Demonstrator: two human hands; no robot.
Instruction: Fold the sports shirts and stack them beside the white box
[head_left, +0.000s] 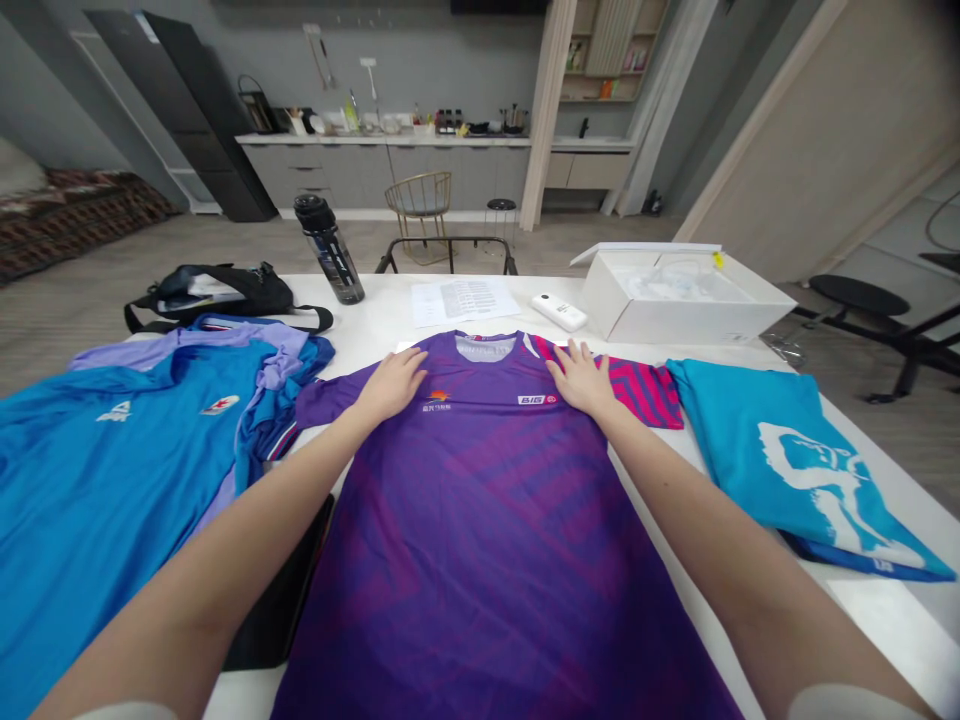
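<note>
A purple T-shirt (487,500) lies spread front side up on the white table, its collar toward the far edge. Its right sleeve (645,391) has pink and dark stripes. My left hand (395,382) rests flat on the left shoulder of the shirt, fingers stretched out. On the opposite shoulder lies my right hand (581,378), palm down with the fingers spread. Neither hand grips the cloth. Two small prints sit on the chest between the hands. The lower part of the shirt runs out of view at the bottom.
Blue and lilac shirts (150,430) are heaped at the left, near a black bag (217,293) and a dark bottle (330,250). Behind the collar lie a printed paper (465,302) and a white device (559,312). To the right are an open white box (675,312) and folded teal cloth (787,440).
</note>
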